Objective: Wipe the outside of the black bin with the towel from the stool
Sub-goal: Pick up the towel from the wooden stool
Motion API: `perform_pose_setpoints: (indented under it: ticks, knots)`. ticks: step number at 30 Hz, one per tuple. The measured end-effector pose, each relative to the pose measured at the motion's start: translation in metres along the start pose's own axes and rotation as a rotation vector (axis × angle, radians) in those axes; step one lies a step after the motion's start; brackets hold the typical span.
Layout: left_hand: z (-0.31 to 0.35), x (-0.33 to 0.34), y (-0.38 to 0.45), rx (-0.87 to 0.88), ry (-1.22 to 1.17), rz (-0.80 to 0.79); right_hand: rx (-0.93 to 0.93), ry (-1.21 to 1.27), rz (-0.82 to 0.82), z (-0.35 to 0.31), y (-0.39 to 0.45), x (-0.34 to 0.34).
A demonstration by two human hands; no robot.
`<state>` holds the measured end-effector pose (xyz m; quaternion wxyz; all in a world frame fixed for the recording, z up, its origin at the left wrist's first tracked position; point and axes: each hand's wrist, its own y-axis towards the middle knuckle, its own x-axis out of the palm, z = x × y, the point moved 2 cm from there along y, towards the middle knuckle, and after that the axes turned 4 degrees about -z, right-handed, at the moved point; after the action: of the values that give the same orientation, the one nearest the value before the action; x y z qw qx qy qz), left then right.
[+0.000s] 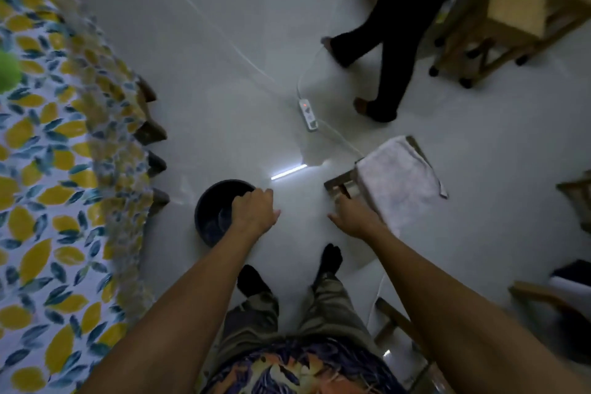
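Note:
The black bin (211, 206) stands on the pale floor just ahead of my feet, left of centre. My left hand (254, 209) rests on its near right rim, fingers curled over the edge. A pale towel (396, 176) lies draped over a wooden stool (339, 184) to the right. My right hand (355, 217) is at the stool's near left corner, touching the towel's lower edge; its fingers are turned away, so I cannot see whether they grip the cloth.
A table with a lemon-print cloth (57, 169) fills the left side. A white power strip (308, 115) and its cables lie on the floor ahead. Another person's legs (383, 51) stand at the back right, near wooden furniture (499, 25). A chair (399, 326) is at my right.

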<state>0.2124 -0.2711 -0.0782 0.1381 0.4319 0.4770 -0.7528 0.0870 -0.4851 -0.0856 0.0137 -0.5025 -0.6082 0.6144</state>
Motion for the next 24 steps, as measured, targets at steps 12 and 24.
perform_pose_setpoints:
  ticks: [12, 24]
  knots:
    - [0.142, 0.019, 0.067, 0.197, 0.16, -0.113, 0.2, 0.287, 0.028, 0.142, -0.013, -0.005]
    - [0.278, 0.045, 0.169, 0.285, 0.284, -0.196, 0.226, 0.391, 0.065, 0.255, 0.065, -0.023]
